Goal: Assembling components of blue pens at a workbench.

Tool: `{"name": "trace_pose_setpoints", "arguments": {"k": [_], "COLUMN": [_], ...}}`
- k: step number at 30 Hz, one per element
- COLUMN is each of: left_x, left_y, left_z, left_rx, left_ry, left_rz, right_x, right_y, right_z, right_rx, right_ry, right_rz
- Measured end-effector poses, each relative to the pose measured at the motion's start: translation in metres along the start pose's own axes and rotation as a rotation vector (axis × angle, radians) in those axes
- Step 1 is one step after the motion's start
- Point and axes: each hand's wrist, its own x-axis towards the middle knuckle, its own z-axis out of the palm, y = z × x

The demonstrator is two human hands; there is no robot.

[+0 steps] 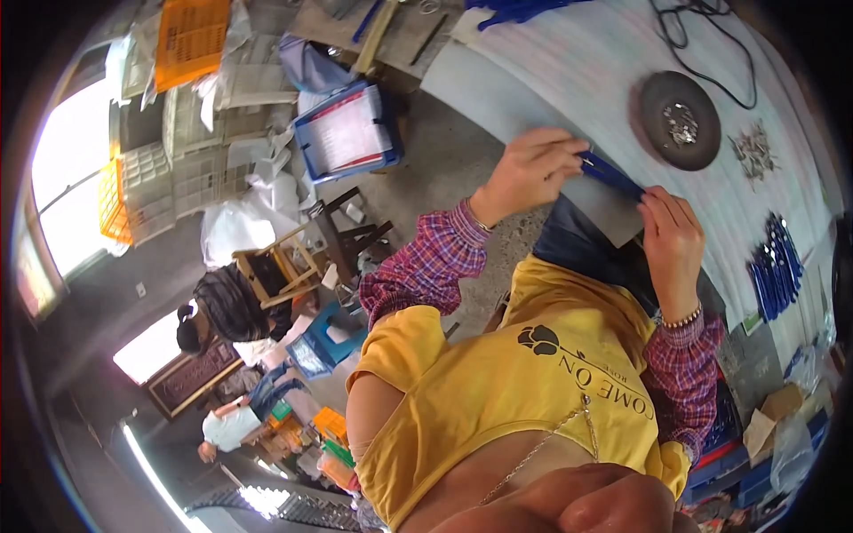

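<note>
A narrow dark-blue strap (613,174) is stretched between my two hands above the near edge of the work table. My left hand (533,173) pinches its far-left end, where a small shiny spot shows; the fingers are slightly blurred. The other end is gripped by the fingertips of my right hand (673,235), lower and to the right. Past the hands, a round dark dish (653,111) holds small silvery metal pieces (681,124). Beside it lies a loose heap of similar metal pieces (754,153). Several blue straps (777,268) lie bundled at the right of the table.
A pale sheet covers the table (577,80). A black cord (746,71) and more blue strips (524,11) lie at its far side. To the left are a blue crate (306,147), a wooden chair (298,266), stacked pale crates (191,142) and two other people farther off.
</note>
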Motion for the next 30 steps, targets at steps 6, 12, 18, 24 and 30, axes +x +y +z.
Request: {"name": "trace_pose_setpoints", "arguments": {"k": [6, 12, 18, 24, 30], "left_x": [0.007, -0.005, -0.003, 0.004, -0.007], "left_y": [0.009, -0.026, -0.009, 0.002, -0.024], "left_z": [0.004, -0.043, -0.013, -0.003, -0.051], "left_rx": [-0.039, 0.103, -0.014, 0.021, 0.146], "left_ry": [0.018, -0.017, 0.007, 0.020, -0.020], "left_rz": [0.042, -0.016, -0.015, 0.033, -0.039], "right_x": [-0.003, 0.029, 0.010, 0.004, 0.034], "right_y": [0.006, -0.012, 0.000, 0.008, -0.009], "right_z": [-0.009, 0.028, 0.005, -0.007, 0.032], "right_rx": [-0.025, 0.088, 0.092, 0.048, 0.136], "right_ry": [0.025, -0.022, -0.050, -0.049, -0.065], "right_rz": [0.039, -0.142, -0.080, -0.057, -0.180]}}
